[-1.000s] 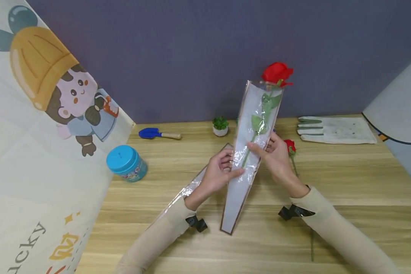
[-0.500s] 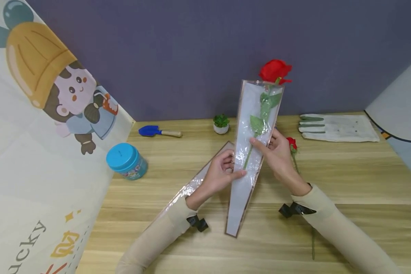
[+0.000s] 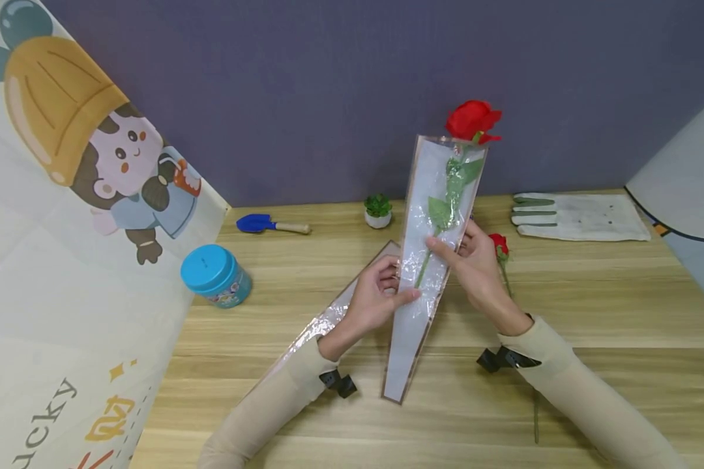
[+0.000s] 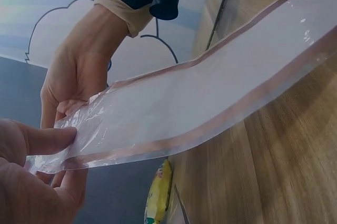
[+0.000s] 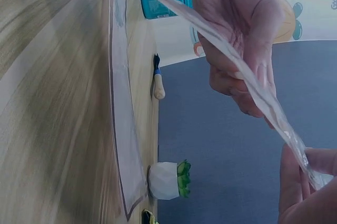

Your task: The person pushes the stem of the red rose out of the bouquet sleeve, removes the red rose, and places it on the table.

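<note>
I hold a clear plastic flower sleeve (image 3: 413,306) with a brown border upright over the wooden table (image 3: 592,306). A red rose (image 3: 472,120) stands inside it, its bloom poking out of the top. My left hand (image 3: 400,285) pinches the sleeve's left edge, thumb on the front. My right hand (image 3: 453,251) pinches the right edge near the stem. The left wrist view shows the sleeve (image 4: 200,108) between my left thumb (image 4: 37,139) and the right hand (image 4: 79,76). A second rose (image 3: 497,245) lies on the table behind my right hand.
A spare sleeve (image 3: 334,316) lies flat under my left forearm. A blue tin (image 3: 216,277), a blue trowel (image 3: 270,225), a small potted plant (image 3: 378,213) and white gloves (image 3: 577,218) sit along the far side. A cartoon banner (image 3: 64,260) leans at the left.
The sleeve with the rose has shifted and tilted only slightly. Both hands keep the same hold on its edges.
</note>
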{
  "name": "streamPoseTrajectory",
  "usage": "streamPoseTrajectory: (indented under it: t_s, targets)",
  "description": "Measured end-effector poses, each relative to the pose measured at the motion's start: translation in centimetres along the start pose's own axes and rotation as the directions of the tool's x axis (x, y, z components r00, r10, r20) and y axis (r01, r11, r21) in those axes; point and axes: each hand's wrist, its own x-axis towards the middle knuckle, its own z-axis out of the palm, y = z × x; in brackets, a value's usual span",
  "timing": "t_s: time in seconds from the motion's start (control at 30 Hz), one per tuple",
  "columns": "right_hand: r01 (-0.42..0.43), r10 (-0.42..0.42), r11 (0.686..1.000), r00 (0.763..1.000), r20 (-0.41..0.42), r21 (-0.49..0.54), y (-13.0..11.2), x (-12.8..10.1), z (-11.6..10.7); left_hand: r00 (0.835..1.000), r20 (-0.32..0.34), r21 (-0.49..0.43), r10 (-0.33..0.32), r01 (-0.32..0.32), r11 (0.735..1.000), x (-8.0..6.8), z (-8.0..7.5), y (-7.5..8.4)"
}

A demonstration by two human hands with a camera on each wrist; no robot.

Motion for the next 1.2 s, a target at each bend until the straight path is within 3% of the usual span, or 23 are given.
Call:
streamPoseTrajectory:
  t_s: [0.37, 0.67, 1.2]
  targets:
    - [-0.022, 0.022, 0.997, 1.0, 0.003, -0.069, 0.1, -0.4, 0.6, 0.999, -0.046, 0.001, 0.019, -0.019, 1.0, 0.0, 0.0, 0.0]
    - [0.02, -0.012, 0.979, 0.999, 0.039, -0.204, 0.5, -1.0, 1.4, 0.992, -0.113, -0.015, 0.049, -0.051, 0.999, 0.2, -0.3, 0.3]
    - [0.054, -0.033, 0.973, 0.995, 0.098, -0.223, 0.5, -1.4, 2.0, 0.985, -0.158, -0.044, 0.066, -0.073, 0.996, 0.3, -0.8, 0.6]
